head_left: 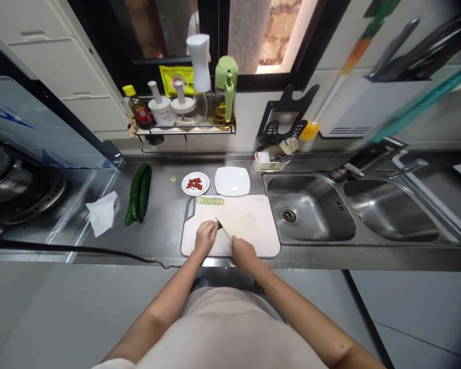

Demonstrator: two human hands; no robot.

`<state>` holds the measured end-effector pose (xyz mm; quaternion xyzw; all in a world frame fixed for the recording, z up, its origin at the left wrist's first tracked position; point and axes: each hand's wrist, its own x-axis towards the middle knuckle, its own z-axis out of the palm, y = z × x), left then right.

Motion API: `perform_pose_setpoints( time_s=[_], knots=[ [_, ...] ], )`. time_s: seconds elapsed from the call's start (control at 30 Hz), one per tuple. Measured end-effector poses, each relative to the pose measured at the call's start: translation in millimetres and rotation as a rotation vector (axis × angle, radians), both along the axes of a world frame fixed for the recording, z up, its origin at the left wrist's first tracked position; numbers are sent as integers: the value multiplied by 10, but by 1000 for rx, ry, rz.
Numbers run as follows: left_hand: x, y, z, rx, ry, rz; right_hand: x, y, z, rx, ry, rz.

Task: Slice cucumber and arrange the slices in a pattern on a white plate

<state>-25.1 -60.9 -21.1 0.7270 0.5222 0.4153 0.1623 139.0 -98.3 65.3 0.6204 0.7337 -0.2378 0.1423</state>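
Observation:
On the white cutting board (253,225), my left hand (206,237) is closed around a short dark-green piece of cucumber (219,225), most of it hidden by the fingers. My right hand (243,251) grips a knife (225,232) by its handle, the thin blade slanting up and left against the cucumber's end. A row of overlapping cucumber slices (210,201) lies along the board's upper left edge. Behind the board stand a small white plate of chopped red pieces (194,183) and a square white plate (232,181) with nothing on it.
Two whole cucumbers (139,193) and a crumpled white paper (102,213) lie to the left. A double steel sink (315,205) borders the board on the right. Bottles and seasoning jars fill a wall rack (184,131). A black cable (100,249) crosses the front left.

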Motion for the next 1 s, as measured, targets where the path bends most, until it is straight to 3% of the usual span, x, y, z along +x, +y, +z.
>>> perform_pose_setpoints(
  time_s=[0.17,0.67,1.0],
  knots=[
    [1,-2,2,-5,0,4,14,-10,18,-23,-4,5],
    [-1,9,1,12,12,-1,-299,459,42,43,80,10],
    [2,-1,14,-5,9,8,-212,331,15,26,37,19]
  ],
)
